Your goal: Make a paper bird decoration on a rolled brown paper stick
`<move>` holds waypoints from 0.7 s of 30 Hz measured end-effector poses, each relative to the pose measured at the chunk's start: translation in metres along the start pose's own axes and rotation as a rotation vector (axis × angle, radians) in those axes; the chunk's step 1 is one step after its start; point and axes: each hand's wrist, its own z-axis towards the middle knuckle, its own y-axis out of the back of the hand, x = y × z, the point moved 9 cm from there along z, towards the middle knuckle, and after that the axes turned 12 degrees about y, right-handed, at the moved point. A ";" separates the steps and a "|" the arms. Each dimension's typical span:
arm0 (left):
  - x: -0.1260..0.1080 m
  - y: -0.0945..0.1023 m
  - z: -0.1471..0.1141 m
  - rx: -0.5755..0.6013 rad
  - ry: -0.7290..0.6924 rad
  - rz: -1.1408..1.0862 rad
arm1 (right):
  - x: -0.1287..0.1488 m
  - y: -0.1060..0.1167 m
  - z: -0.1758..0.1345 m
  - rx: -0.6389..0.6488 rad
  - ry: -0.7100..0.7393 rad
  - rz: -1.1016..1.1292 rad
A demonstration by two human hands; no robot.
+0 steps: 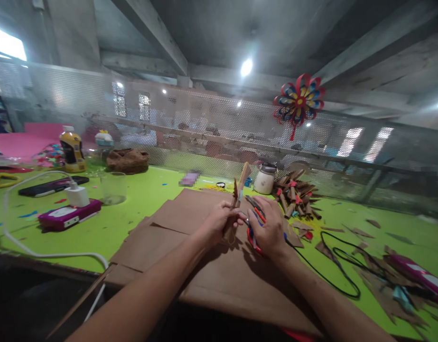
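Note:
In the head view, my left hand (224,219) is closed around a narrow bundle of folded brown paper (244,178), held upright. A loop of thin yellow string hangs below the fingers. My right hand (270,225) is just to the right, its fingers curled around a tool with red, orange and blue parts (251,236). The palm hides most of that tool, so its kind is unclear. A black cord (311,268) runs off from beneath this hand. Under both hands lie overlapping brown paper sheets (197,247).
Behind the right hand stand a lidded jar (265,179) and a pile of brown paper rolls with red bits (299,194). Leftward are a purple power strip (71,214), a phone (53,186), a clear cup (113,189) and a bottle (72,149). Paper scraps (386,294) lie right.

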 end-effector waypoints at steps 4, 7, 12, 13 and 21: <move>0.000 0.001 0.001 0.010 0.011 -0.011 | -0.023 -0.002 -0.004 -0.008 -0.133 0.054; 0.000 0.001 0.001 0.004 0.035 -0.014 | -0.033 -0.005 -0.007 0.009 -0.205 0.088; 0.000 -0.001 -0.002 0.013 0.074 -0.043 | -0.033 -0.007 -0.006 0.018 -0.212 0.113; 0.000 -0.001 -0.003 0.011 0.093 -0.049 | -0.033 -0.007 -0.006 0.020 -0.206 0.111; -0.001 -0.002 -0.004 0.009 0.103 -0.021 | -0.039 -0.019 -0.011 0.078 -0.212 0.161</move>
